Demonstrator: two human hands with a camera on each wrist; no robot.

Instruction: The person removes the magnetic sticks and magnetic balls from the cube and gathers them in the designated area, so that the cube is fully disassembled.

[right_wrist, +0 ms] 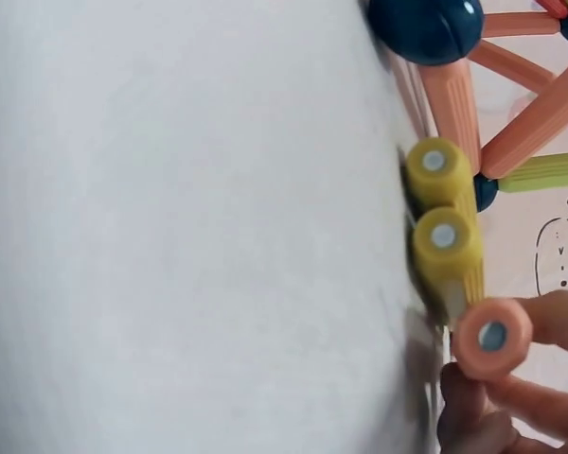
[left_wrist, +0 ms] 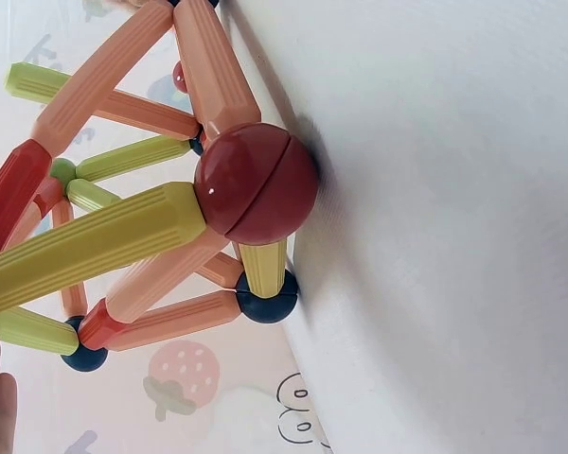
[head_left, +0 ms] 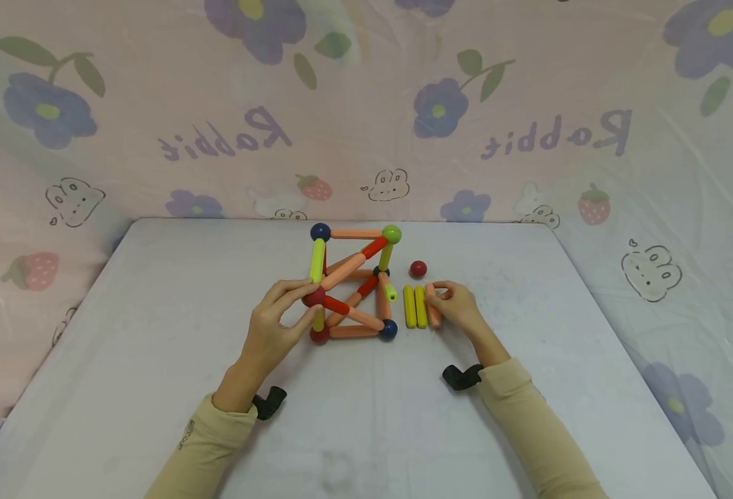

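Note:
A frame of magnetic sticks and balls (head_left: 357,332) stands on the white table. My left hand (head_left: 271,327) grips its front red ball (head_left: 314,297), with fingers above and thumb below. In the left wrist view, a lower red ball (left_wrist: 256,184) joins yellow and orange sticks; only the edge of that hand shows. To the frame's right, my right hand (head_left: 461,309) pinches an orange magnetic stick (head_left: 432,305) between thumb and fingers. The stick's round magnet end (right_wrist: 492,337) faces the right wrist camera. Two yellow sticks (head_left: 410,306) lie side by side just left of it.
A loose red ball (head_left: 418,269) rests behind the yellow sticks. One light green stick (head_left: 391,292) juts forward from a dark ball on the frame. Behind the table hangs a patterned curtain (head_left: 354,138). Black wrist mounts (head_left: 462,377) sit by both sleeves.

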